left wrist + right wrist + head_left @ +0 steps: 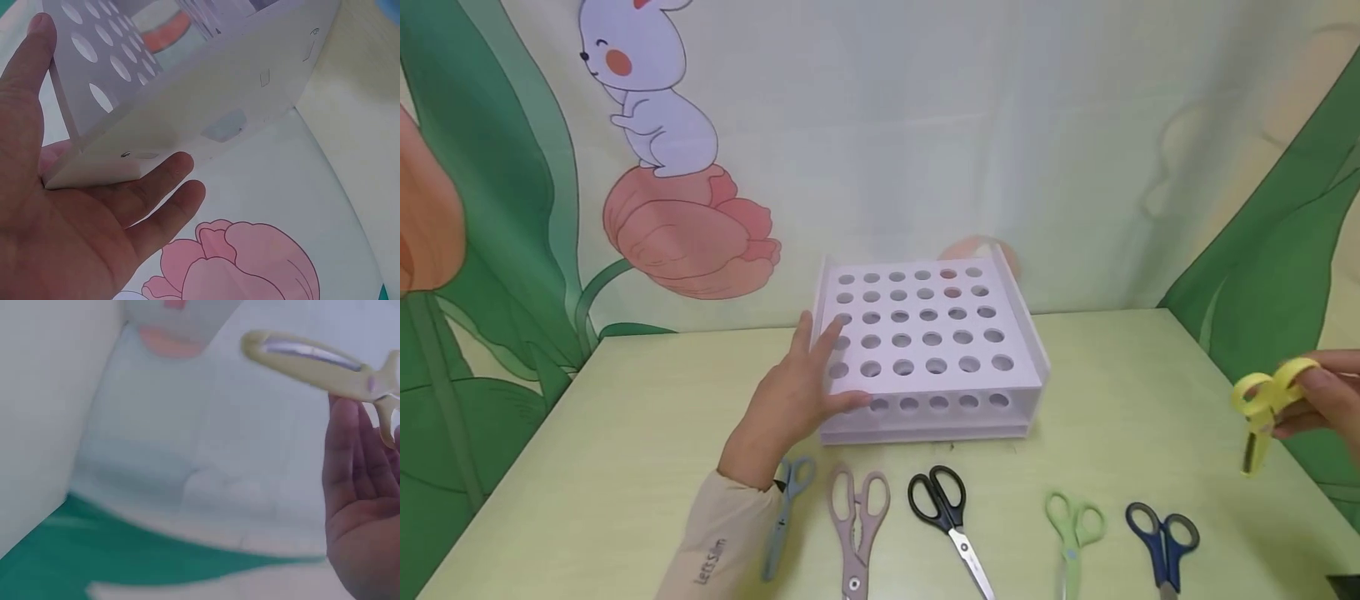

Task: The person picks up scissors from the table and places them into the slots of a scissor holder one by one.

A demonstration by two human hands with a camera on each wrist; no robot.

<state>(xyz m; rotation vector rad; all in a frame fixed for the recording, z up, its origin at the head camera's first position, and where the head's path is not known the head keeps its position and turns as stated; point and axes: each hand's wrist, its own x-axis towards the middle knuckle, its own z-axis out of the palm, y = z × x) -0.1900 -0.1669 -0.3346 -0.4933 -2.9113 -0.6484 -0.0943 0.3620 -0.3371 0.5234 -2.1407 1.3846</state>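
Observation:
In the head view, my left hand [790, 387] rests against the left side of a white rack [917, 383] with rows of round holes. Its fingers are spread, the thumb across the front edge. The left wrist view shows fingers [169, 178] lying along the rack's outer side panel [181, 125]. At the far right, my right hand [1330, 392] pinches yellow scissors [1262, 404] by the handles, blades pointing down, held above the table. In the right wrist view the scissors [306, 365] extend past the fingertips, their blades edged in yellow plastic.
Along the table's near side lie blue-grey scissors [778, 529], partly behind the sleeve, mauve scissors [853, 533], black-handled scissors [947, 521], green scissors [1071, 542] and navy-handled scissors [1163, 546]. A printed curtain [887, 167] hangs behind the table [647, 433].

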